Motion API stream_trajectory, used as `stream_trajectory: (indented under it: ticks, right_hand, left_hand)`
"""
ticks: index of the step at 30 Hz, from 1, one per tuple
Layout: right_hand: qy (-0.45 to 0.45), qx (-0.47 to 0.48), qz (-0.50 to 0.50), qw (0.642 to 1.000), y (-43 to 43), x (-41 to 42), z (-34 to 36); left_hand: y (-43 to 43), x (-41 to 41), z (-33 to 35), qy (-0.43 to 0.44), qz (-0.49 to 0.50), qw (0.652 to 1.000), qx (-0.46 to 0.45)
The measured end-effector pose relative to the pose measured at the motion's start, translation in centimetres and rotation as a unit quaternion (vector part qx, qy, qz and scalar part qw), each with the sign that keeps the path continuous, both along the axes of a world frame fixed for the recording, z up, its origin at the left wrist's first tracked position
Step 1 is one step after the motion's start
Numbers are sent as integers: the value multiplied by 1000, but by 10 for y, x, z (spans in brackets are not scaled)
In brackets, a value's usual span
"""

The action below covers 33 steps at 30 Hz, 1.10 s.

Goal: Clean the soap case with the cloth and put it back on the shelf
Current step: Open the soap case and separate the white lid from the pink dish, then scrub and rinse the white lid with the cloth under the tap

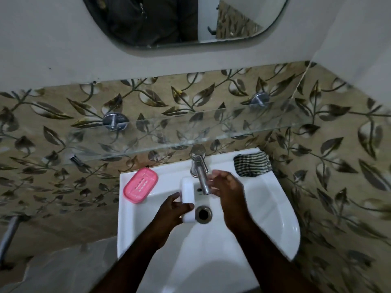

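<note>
Head view, I log: left hand (pixel 175 210) gripping white rounded oblong case piece (pixel 187 193) over white ceramic basin (pixel 275 208). Pink slotted plastic soap tray (pixel 140 185) on rim, ten o'clock. Striped cloth (pixel 251 164), one o'clock. Right hand (pixel 228 191) at steel tap (pixel 201 174); fingers blurred, grip I cannot tell.

This was a bathroom. A white basin (pixel 275 208) with a steel tap (pixel 201 176) and drain (pixel 203 214) stood against leaf-patterned tiles (pixel 338 144). A glass shelf (pixel 190 132) on metal pegs (pixel 115 121) ran above it, and a mirror (pixel 169 17) hung higher on the plain wall (pixel 53 49). A pink soap case (pixel 140 185) and a striped cloth (pixel 251 166) lay on the basin's rim.
</note>
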State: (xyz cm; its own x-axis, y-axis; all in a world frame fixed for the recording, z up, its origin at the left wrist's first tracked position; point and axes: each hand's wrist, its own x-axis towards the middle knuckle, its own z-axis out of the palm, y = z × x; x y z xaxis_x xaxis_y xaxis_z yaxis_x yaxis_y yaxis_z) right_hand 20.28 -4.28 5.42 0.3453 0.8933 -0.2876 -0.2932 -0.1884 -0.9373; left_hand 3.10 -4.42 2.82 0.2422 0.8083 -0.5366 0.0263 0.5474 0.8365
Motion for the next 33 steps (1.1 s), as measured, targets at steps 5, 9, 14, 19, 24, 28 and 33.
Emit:
stream_trajectory:
  ticks: [5,9,14,19,24,28,33]
  right_hand:
    - [-302,0,-11,953,42,97,-23]
    - [-588,-19,175,789,66,159,-67]
    - [-690,-13,173,703,77,188,-116]
    - [-721,6,168,672,93,195,-116]
    - [-470,17,74,879,72,169,-65]
    - [97,12,8,995,13,128,-13]
    - [378,-30,116,918,-40,103,16]
  left_hand:
    - [9,1,2,-120,15,992,-18]
    - [10,4,7,-166,32,985,-15]
    - [5,6,12,-199,40,979,-1]
    - [-7,8,22,-284,83,955,-10]
    - [-9,18,37,-284,152,946,-27]
    - [-11,21,38,-306,194,931,-39]
    - [-18,31,42,-372,186,908,-56]
